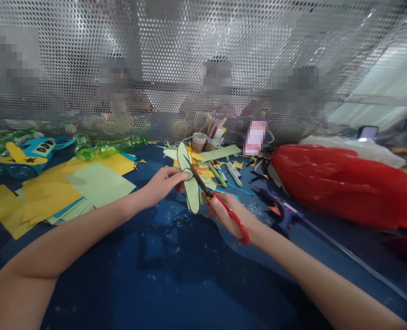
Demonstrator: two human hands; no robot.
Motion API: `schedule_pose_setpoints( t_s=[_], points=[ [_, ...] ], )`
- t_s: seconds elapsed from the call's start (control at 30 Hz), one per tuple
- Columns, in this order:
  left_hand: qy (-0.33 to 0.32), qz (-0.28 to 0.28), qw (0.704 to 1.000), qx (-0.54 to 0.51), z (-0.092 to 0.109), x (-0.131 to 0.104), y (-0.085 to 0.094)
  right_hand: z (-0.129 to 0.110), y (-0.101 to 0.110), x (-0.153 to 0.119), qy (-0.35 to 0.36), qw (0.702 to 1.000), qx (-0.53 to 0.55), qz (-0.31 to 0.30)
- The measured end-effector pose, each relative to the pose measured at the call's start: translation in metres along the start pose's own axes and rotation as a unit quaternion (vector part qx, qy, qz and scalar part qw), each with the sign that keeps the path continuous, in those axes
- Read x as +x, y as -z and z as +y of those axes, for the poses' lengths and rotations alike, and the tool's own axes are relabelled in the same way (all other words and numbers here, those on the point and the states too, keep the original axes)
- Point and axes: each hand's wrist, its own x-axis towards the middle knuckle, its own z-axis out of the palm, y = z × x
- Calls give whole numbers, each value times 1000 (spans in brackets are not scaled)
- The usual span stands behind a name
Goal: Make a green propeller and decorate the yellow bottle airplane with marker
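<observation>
Between thumb and fingers, my left hand (167, 183) pinches a pale green paper propeller shape (193, 195) with a dark drawn outline. My right hand (226, 211) is closed around the red handles of a pair of scissors (236, 220). The dark blades reach up and left to the paper, close to its round middle and upper lobe. Both hands are above the blue table (138, 275), and some of the right hand's fingers are hidden behind the handles.
Yellow sheets (52, 183) and a pale green sheet (100, 183) lie at left, near green plastic bottles (110, 146) and a blue-yellow toy plane (35, 151). Paper scraps and markers (219, 176) lie beyond my hands. At right are a glue gun (282, 206) and a red plastic bag (344, 183).
</observation>
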Motion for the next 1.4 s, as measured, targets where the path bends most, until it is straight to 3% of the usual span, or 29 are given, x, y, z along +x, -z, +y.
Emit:
schedule_pose_setpoints(
  t_s=[0.8, 1.4],
  points=[
    [-7, -17, 1000, 10, 4, -5, -5, -3, 1, 1, 44, 997, -59, 10],
    [-12, -10, 1000, 25, 4, -9, -8, -2, -1, 1, 27, 998, -51, 19]
  ],
)
